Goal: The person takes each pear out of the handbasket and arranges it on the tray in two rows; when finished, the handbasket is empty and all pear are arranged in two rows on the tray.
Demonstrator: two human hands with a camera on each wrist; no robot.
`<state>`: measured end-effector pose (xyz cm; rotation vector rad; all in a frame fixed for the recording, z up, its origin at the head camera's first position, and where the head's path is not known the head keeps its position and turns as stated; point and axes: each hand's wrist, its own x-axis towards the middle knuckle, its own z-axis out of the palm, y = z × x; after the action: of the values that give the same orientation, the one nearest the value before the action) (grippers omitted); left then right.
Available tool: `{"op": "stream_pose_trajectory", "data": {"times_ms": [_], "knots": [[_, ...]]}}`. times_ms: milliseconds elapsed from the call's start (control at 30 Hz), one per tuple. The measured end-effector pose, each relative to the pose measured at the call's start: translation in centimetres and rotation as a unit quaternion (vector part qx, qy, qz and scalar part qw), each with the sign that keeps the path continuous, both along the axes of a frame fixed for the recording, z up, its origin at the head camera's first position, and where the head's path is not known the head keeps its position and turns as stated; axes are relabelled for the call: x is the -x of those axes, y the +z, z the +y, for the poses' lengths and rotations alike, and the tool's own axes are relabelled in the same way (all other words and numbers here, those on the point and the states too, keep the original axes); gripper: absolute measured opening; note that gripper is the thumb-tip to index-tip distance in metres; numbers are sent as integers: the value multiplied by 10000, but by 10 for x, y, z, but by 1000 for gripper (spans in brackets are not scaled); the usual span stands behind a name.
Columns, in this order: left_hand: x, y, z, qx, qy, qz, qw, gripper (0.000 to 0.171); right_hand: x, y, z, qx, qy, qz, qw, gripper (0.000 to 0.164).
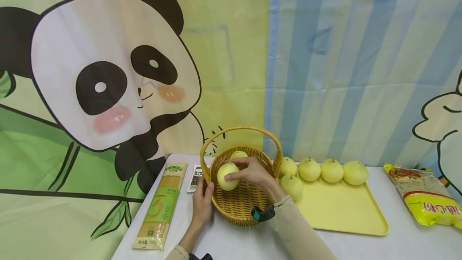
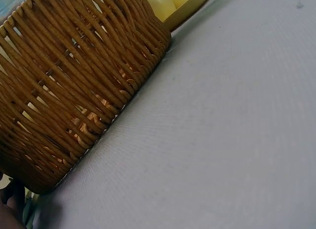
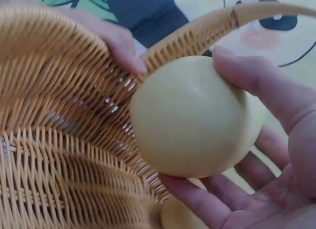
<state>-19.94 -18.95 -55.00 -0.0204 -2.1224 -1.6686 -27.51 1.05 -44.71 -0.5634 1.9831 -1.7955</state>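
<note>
My right hand [image 1: 254, 171] holds a round pale yellow pear [image 1: 226, 179] between thumb and fingers, inside the opening of a wicker basket [image 1: 236, 210]. Seen from the right wrist, the thumb presses the top of the pear [image 3: 192, 120] and the fingers curve beneath it. Another pear [image 1: 239, 154] lies at the back of the basket, partly hidden by the hand. My left hand [image 1: 203, 204] grips the basket's left rim by the handle base, its thumb over the edge. The left wrist view mostly shows the basket's woven side [image 2: 79, 81].
Right of the basket, a yellow tray [image 1: 343, 208] carries several pears [image 1: 332, 170] along its back and left edges. A noodle packet [image 1: 159, 208] and a small black-and-white packet [image 1: 195, 179] lie left. A yellow-printed bag [image 1: 422, 196] lies far right. A printed curtain hangs behind.
</note>
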Motion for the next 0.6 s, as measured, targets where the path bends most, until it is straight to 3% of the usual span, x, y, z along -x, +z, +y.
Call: {"op": "stream_pose_trajectory", "data": {"times_ms": [333, 600], "knots": [[-2, -1, -1, -19, -23, -98, 9999, 53, -28, 19, 33, 424, 40, 688, 9967, 54], [-2, 3, 0, -36, -56, -235, 9997, 56, -46, 17, 79, 364, -184, 1370, 9897, 55]]}}
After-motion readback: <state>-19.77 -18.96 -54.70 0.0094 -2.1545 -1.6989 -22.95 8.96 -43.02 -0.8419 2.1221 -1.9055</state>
